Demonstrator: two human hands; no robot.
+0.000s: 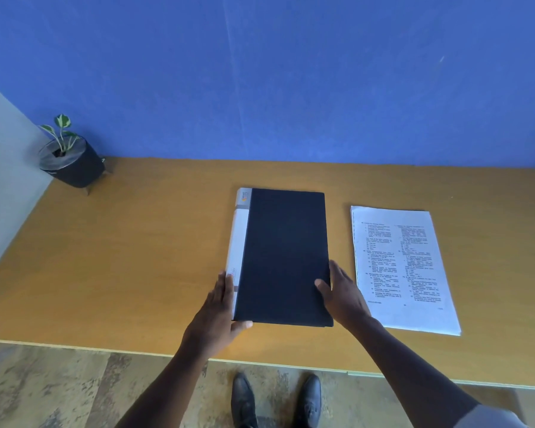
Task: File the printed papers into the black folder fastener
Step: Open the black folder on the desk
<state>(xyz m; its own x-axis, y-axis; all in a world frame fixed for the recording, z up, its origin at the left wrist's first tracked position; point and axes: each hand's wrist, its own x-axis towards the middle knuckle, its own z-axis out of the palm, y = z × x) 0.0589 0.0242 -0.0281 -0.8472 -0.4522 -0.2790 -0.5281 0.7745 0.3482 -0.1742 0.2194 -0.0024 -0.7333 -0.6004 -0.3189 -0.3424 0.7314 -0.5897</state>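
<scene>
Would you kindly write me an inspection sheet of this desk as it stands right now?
Surface: wooden desk, against a blue wall.
Job's things: black folder closed, lying flat; printed papers stacked to its right, apart from it.
Clutter: potted plant in the far left corner.
Hands: left hand on the folder's spine edge; right hand at its opening edge, thumb on the cover.
Cables: nothing seen.
Surroundings: patterned floor, black shoes below the desk edge.
</scene>
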